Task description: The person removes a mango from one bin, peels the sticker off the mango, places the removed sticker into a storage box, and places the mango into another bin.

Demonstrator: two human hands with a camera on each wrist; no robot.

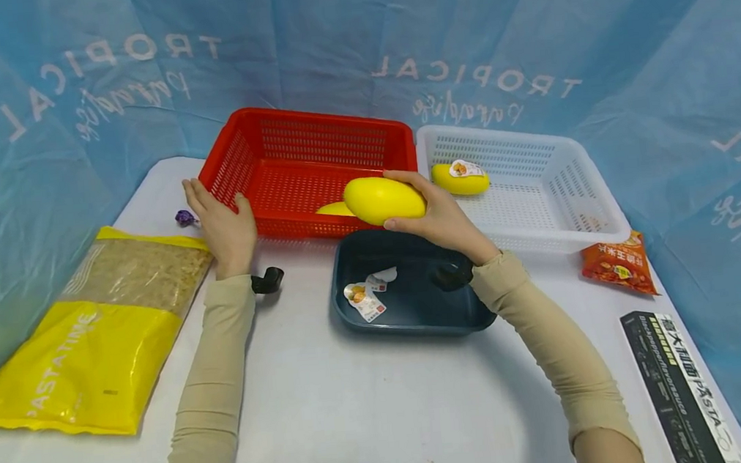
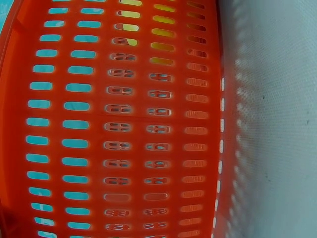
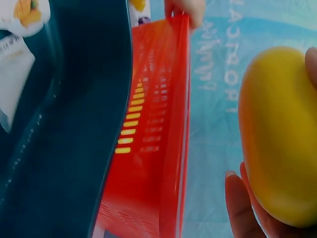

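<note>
A smooth yellow mango (image 1: pixel 384 200) is in my right hand (image 1: pixel 438 214), gripped between thumb and fingers above the front rim of the red basket (image 1: pixel 328 123). The right wrist view shows this mango (image 3: pixel 282 134) close up, with no sticker on its visible side. Another mango (image 1: pixel 335 209) lies inside the red basket, partly hidden by the front wall. My left hand (image 1: pixel 228 229) rests at the basket's left front corner, fingers stretched along the outside and thumb at the rim. A third mango (image 1: pixel 461 179), bearing a white sticker, lies in the white basket (image 1: pixel 516 237).
A dark tray (image 1: pixel 412 328) holding peeled stickers (image 1: pixel 365 302) stands before the baskets. Left are a yellow pasta bag (image 1: pixel 102 336) and a purple-wrapped candy (image 1: pixel 185 217). Right are a red snack packet (image 1: pixel 621 267) and a black pasta box (image 1: pixel 678 388). Blue curtain (image 1: pixel 327 37) hangs behind.
</note>
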